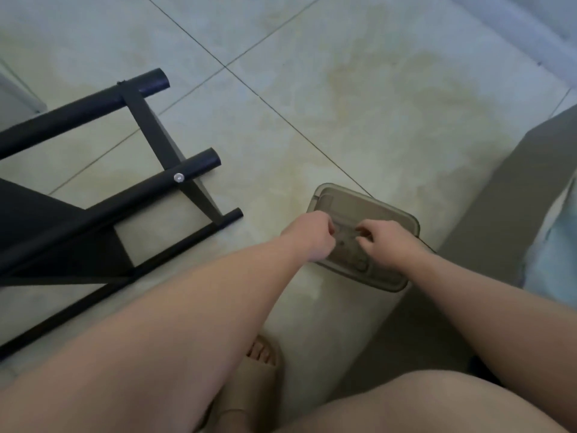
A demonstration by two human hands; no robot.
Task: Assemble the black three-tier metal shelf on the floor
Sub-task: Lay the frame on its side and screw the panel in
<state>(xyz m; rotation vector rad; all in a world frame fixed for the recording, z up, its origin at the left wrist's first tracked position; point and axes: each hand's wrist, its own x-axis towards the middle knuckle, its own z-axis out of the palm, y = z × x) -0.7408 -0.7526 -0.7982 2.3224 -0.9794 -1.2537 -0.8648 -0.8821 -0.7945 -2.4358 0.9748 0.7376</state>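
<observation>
While the shelf (93,103) lies tipped, hands (312,237) (388,242) curl over a tray (335,200).

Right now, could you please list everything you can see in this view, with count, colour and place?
Shelf frame: one, black, lying on its side on the floor, left.
Screw head: one, silver, on a tube of the frame.
Container: one, translucent grey-brown, on the floor, centre; small parts inside, too blurred to count.
Floor tiles: pale, dark grout lines.
Grey object: one, right side; cannot tell what it is.
Light blue cloth: one, far right edge.
Sandal: one, beige, on a foot, bottom centre.
Hands: left hand and right hand, both over the container, fingers curled; cannot tell whether they hold anything.
</observation>
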